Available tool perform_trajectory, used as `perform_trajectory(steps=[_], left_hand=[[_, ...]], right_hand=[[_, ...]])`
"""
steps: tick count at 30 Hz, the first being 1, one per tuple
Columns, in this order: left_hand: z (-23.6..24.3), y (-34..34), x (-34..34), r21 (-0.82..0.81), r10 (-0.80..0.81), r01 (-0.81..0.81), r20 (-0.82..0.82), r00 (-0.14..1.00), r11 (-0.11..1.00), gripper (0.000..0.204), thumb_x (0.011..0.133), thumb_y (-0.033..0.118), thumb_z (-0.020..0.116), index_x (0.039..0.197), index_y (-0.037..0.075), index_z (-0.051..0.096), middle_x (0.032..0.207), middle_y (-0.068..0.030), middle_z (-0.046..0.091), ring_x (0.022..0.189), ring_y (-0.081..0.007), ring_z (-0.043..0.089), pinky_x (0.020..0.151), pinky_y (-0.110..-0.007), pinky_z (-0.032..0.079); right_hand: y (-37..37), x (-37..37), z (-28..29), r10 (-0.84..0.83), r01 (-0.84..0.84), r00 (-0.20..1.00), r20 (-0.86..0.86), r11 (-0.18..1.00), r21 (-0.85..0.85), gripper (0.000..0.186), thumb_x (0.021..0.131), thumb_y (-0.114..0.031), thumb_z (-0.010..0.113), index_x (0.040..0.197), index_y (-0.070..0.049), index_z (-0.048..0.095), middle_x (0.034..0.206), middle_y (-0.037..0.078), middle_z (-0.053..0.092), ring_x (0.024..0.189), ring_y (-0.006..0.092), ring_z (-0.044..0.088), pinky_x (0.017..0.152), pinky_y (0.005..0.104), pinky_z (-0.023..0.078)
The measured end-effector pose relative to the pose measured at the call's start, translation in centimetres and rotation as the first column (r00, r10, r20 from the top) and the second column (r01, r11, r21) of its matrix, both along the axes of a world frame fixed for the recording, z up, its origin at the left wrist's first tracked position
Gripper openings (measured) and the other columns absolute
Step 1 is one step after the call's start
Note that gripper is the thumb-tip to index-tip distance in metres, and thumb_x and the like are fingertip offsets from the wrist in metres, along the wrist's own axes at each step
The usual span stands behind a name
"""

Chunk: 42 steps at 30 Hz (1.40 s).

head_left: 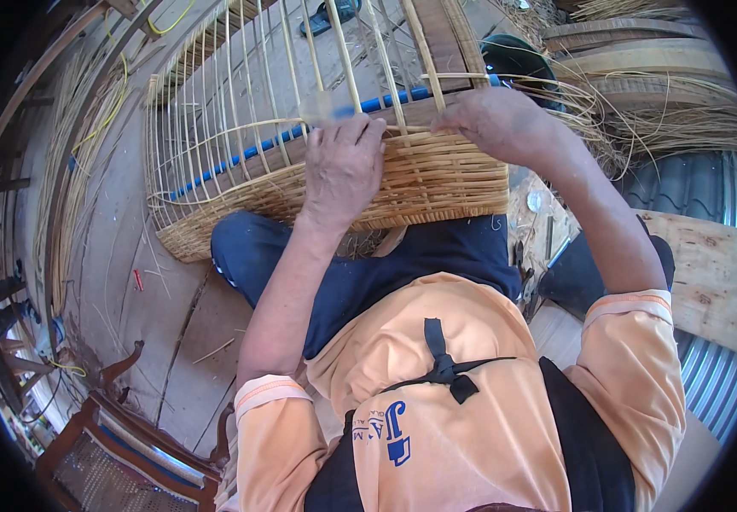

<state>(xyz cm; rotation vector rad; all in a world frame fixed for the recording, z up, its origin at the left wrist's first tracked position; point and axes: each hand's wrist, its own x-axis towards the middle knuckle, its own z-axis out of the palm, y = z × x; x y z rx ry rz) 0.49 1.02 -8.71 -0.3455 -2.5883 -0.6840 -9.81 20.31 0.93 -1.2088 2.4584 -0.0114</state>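
Note:
A half-woven rattan basket panel (pixel 445 175) lies across my lap, its tan weave dense along the near side. Thin upright stakes (pixel 290 60) rise from it, with a blue rod (pixel 249 154) running behind them. Over the weave's upper edge, my left hand (pixel 340 166) is closed with curled fingers; what it grips is hidden. A pale, motion-blurred shape (pixel 324 108) shows just beyond those fingers. Farther right, my right hand (pixel 505 124) pinches at the weave's edge beside a stake, apparently on a thin rattan strand (pixel 408 130).
Bundles of loose rattan (pixel 676 111) and curved wooden pieces (pixel 658 61) lie at the far right, near a dark bucket (pixel 518 64). A plywood sheet (pixel 705 264) rests at right. A wooden chair with woven cane (pixel 104 465) stands lower left. A red item (pixel 138 280) lies on the floor.

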Motion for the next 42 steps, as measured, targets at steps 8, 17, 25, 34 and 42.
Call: perform_trajectory(steps=[8,17,25,34,42], left_hand=[[-0.4,2.0,1.0,0.049,0.07,-0.071,0.029,0.997,0.996,0.033,0.075,0.008,0.064,0.108,0.004,0.058,0.102,-0.0101,0.056,0.097,-0.0278,0.055,0.081,-0.04,0.043],[-5.1,-6.1,-2.0,0.053,0.284,-0.286,0.029,0.958,0.957,0.013,0.078,0.021,0.062,0.081,0.009,0.065,0.103,-0.0075,0.055,0.098,-0.0289,0.052,0.086,-0.043,0.039],[-4.9,-6.4,-0.5,0.054,0.364,-0.362,-0.022,0.931,0.931,0.013,0.075,0.019,0.064,0.068,0.01,0.057,0.072,-0.0072,0.053,0.069,-0.0228,0.058,0.055,-0.041,0.049],[-4.5,-8.3,1.5,-0.207,0.081,-0.078,0.005,0.997,0.975,0.024,0.084,0.032,0.06,0.072,0.011,0.06,0.079,-0.0032,0.057,0.072,-0.0203,0.061,0.052,-0.035,0.051],[-2.5,-6.6,1.2,0.031,0.243,-0.251,0.157,0.957,0.968,0.03,0.079,0.03,0.068,0.069,0.007,0.052,0.074,-0.0068,0.052,0.063,-0.0281,0.055,0.057,-0.04,0.044]], right_hand=[[1.4,-0.7,-0.4,0.078,-0.071,0.996,0.034,0.984,-0.163,0.025,0.082,-0.005,0.053,0.102,-0.007,0.066,0.091,0.016,0.065,0.088,0.0345,0.061,0.078,0.0405,0.049],[0.7,0.0,0.5,0.064,-0.05,0.995,0.071,0.982,-0.18,0.017,0.08,-0.01,0.056,0.093,-0.003,0.065,0.088,0.017,0.064,0.087,0.0344,0.06,0.077,0.0411,0.048],[-0.5,0.7,1.1,0.059,-0.049,0.996,0.064,0.987,-0.155,0.019,0.081,-0.009,0.056,0.099,-0.005,0.064,0.089,0.016,0.065,0.085,0.0335,0.062,0.075,0.0399,0.048],[-0.5,-0.3,1.8,0.087,-0.082,0.996,0.028,0.987,-0.135,0.019,0.079,-0.011,0.057,0.093,-0.009,0.069,0.086,0.016,0.065,0.081,0.033,0.063,0.072,0.0408,0.05],[4.6,-0.5,4.8,-0.017,0.044,0.99,0.143,0.981,-0.189,0.025,0.08,-0.007,0.056,0.103,-0.005,0.066,0.093,0.016,0.066,0.086,0.0342,0.062,0.078,0.039,0.05]])
